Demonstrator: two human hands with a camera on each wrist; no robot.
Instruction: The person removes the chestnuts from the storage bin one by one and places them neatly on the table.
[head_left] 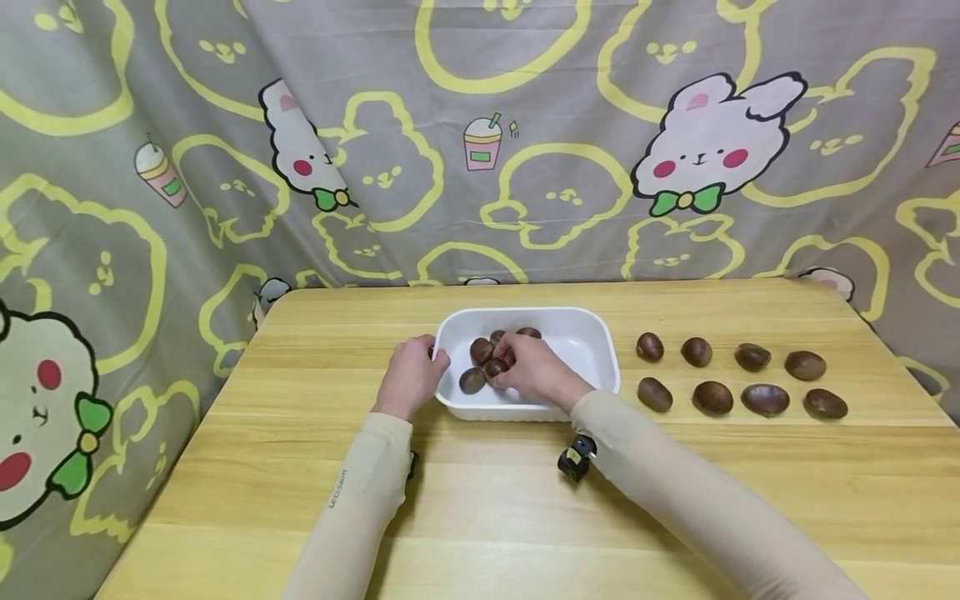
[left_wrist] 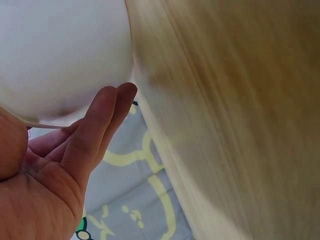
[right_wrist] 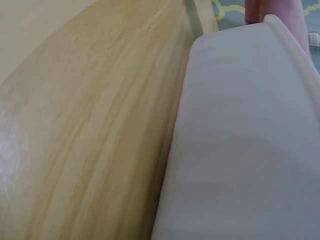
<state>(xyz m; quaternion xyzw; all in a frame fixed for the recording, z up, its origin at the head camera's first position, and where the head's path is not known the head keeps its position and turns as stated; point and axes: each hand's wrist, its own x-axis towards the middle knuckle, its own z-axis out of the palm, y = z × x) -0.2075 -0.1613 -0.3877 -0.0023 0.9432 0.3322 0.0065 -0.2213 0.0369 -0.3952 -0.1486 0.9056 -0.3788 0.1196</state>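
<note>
A white rectangular dish (head_left: 573,358) stands on the wooden table, with several brown chestnuts (head_left: 472,381) gathered in its left half. At the dish's left end my left hand (head_left: 411,375) grips the rim. In the left wrist view, the left hand's fingers (left_wrist: 90,130) lie along the outside of the dish wall (left_wrist: 65,55). My right hand (head_left: 536,367) reaches over the front rim into the dish and pinches a chestnut (head_left: 496,367) among the others. The right wrist view has only the dish's outer side (right_wrist: 240,135); the right hand's grip is out of sight there.
Right of the dish, several chestnuts (head_left: 712,398) lie in two rows on the wooden table (head_left: 480,508). Behind the table hangs a grey curtain (head_left: 465,208) with cartoon prints, and it continues along the left side. A small black device (head_left: 576,458) sits at the right wrist.
</note>
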